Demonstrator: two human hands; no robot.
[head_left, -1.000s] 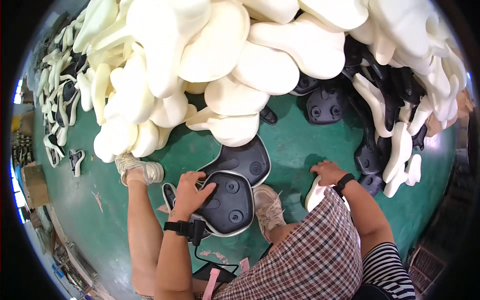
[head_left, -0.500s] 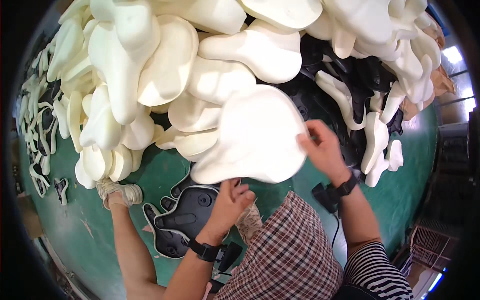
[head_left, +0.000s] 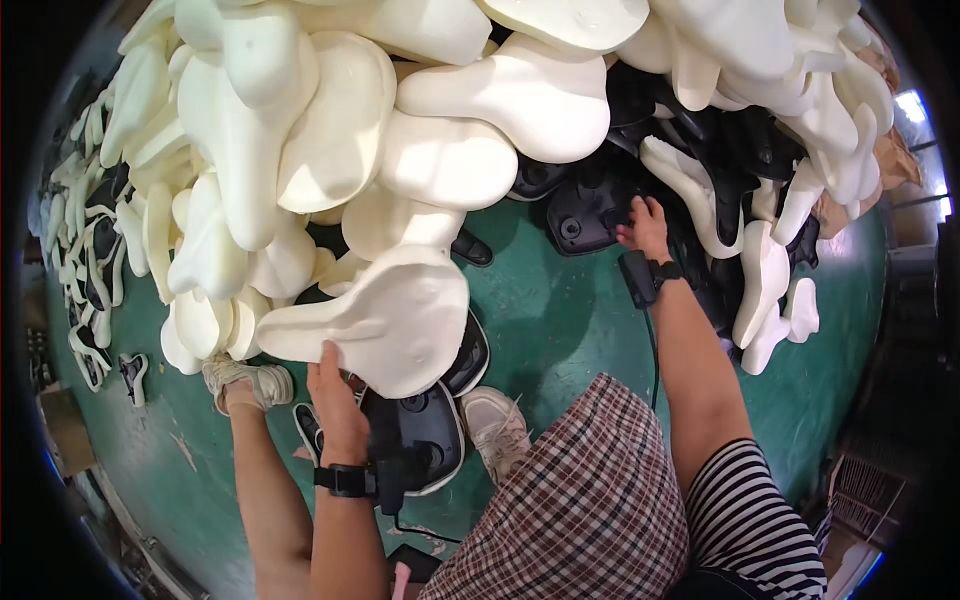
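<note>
My left hand (head_left: 340,410) grips the near edge of a cream foam bicycle saddle pad (head_left: 400,310), tilted with its hollowed face toward me and its narrow nose pointing left. Under that pad, black saddle bases (head_left: 425,425) with pale rims lie by my feet, partly covered. My right hand (head_left: 647,232) reaches forward with its fingers apart, right beside a black saddle base (head_left: 582,215) on the floor. Whether the fingertips touch that base I cannot tell.
A high heap of cream foam saddle pads (head_left: 450,165) rises ahead, from left to right. More black bases (head_left: 715,170) and pads mix at the right. Other pieces (head_left: 90,270) lie scattered far left on the green floor (head_left: 550,330). My shoes (head_left: 495,430) stand close by.
The foam pad has moved left and toward me and turned over to its hollowed face, now in my left hand alone. My right hand has let go of it and reached forward.
</note>
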